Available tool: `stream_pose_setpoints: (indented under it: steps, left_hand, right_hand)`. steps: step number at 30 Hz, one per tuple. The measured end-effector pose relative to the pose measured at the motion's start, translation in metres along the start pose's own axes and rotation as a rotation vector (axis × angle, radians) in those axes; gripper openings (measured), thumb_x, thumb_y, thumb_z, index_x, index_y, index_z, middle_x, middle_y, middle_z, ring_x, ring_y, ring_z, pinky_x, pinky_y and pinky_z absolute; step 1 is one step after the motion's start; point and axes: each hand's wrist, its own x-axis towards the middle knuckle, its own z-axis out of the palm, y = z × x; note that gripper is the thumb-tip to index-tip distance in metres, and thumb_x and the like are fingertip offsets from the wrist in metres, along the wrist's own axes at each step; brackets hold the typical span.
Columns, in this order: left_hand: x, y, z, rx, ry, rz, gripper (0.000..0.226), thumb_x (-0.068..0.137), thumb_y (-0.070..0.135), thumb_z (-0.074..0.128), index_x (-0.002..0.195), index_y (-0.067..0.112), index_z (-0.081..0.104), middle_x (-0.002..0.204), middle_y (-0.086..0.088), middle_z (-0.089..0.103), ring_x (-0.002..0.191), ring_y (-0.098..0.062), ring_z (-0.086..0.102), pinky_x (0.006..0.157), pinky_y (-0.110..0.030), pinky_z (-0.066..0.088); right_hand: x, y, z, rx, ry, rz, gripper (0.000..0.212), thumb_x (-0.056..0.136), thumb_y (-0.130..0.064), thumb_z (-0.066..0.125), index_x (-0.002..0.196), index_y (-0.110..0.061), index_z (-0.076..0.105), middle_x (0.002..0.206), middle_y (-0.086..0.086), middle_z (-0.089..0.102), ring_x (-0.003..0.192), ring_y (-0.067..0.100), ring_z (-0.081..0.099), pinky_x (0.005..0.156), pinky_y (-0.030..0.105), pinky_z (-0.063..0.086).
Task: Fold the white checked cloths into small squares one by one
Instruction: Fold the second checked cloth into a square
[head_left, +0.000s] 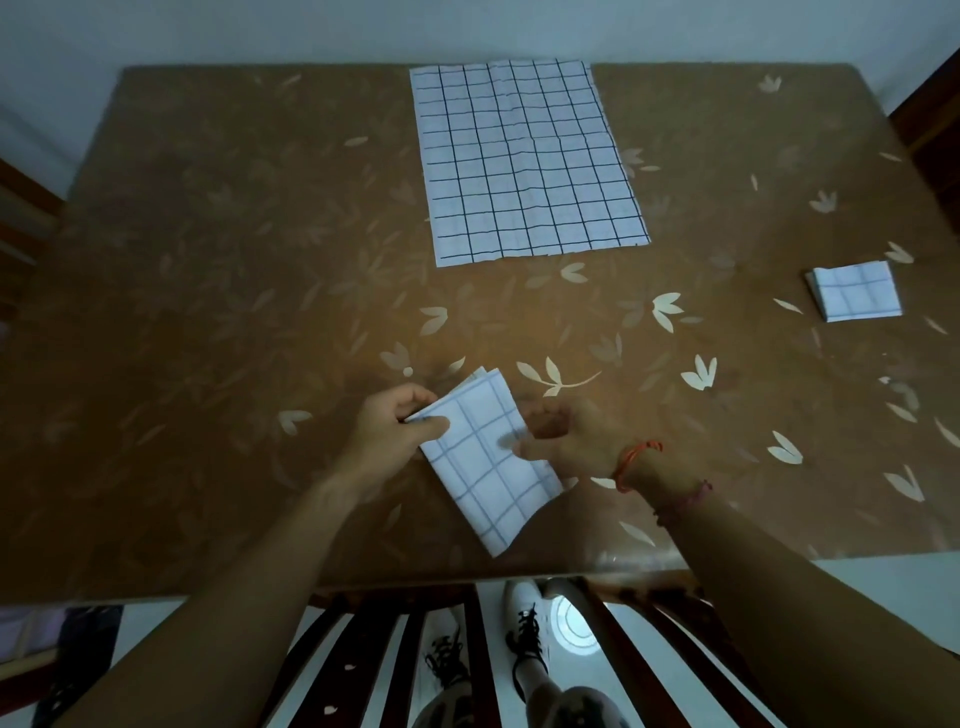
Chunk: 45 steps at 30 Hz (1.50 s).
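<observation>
A partly folded white checked cloth (485, 462) lies as a narrow strip near the table's front edge. My left hand (387, 434) pinches its upper left corner. My right hand (569, 441) holds its right edge, thumb on top of the fabric. A larger white checked cloth (524, 156) lies spread flat at the far middle of the table. A small folded square of checked cloth (854, 291) rests at the right side.
The brown table (208, 312) has a glossy leaf-patterned cover. A dark wooden chair back (374, 649) stands just below the front edge. Dark wooden furniture (930, 124) is beside the table's far right corner.
</observation>
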Motion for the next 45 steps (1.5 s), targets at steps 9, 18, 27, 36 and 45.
stream_pose_setpoints:
  steps: [9,18,27,36,45]
  left_hand:
    - [0.004,0.004,0.001,-0.019,-0.122,-0.027,0.011,0.07,0.017,0.071,0.08,0.013,0.067,0.078,-0.003,0.066,0.074,-0.015,0.06,0.062,-0.032,0.046]
    - [-0.011,-0.026,0.02,-0.215,-0.031,-0.395,0.035,0.092,0.019,0.064,0.124,0.023,0.05,0.106,-0.014,0.067,0.086,-0.032,0.071,0.068,-0.043,0.06]
    - [-0.026,-0.049,0.043,-0.179,0.053,-0.452,0.033,0.083,0.006,0.071,0.112,0.011,0.057,0.106,-0.011,0.064,0.086,-0.031,0.068,0.055,-0.031,0.055]
    - [-0.032,-0.053,0.039,-0.045,0.157,-0.288,0.011,0.084,0.005,0.069,0.092,0.01,0.062,0.097,-0.003,0.065,0.09,-0.018,0.062,0.062,-0.029,0.055]
    - [-0.041,-0.066,0.03,0.168,0.017,-0.07,0.031,0.087,-0.008,0.057,0.097,0.016,0.074,0.118,0.005,0.056,0.108,-0.01,0.054,0.088,-0.017,0.047]
  right_hand:
    - [-0.042,-0.044,0.011,0.131,-0.082,-0.136,0.019,0.086,-0.003,0.066,0.105,-0.005,0.069,0.1,0.019,0.069,0.086,0.027,0.068,0.067,0.038,0.059]
    - [-0.025,-0.026,0.024,0.263,0.134,-0.079,0.013,0.084,-0.007,0.068,0.079,-0.019,0.067,0.078,-0.002,0.068,0.073,0.015,0.065,0.063,0.028,0.055]
    - [-0.018,-0.006,0.043,0.271,0.213,-0.026,0.008,0.082,-0.01,0.07,0.078,-0.014,0.064,0.085,0.004,0.069,0.084,0.022,0.066,0.073,0.031,0.057]
    - [-0.023,0.006,0.044,0.361,0.069,-0.025,0.015,0.086,-0.005,0.066,0.086,-0.015,0.054,0.092,0.013,0.065,0.073,0.026,0.067,0.053,0.035,0.055]
    - [-0.033,0.022,0.037,0.426,-0.116,-0.094,0.057,0.071,0.027,0.044,0.1,-0.011,0.075,0.118,0.006,0.067,0.11,0.025,0.062,0.087,0.042,0.057]
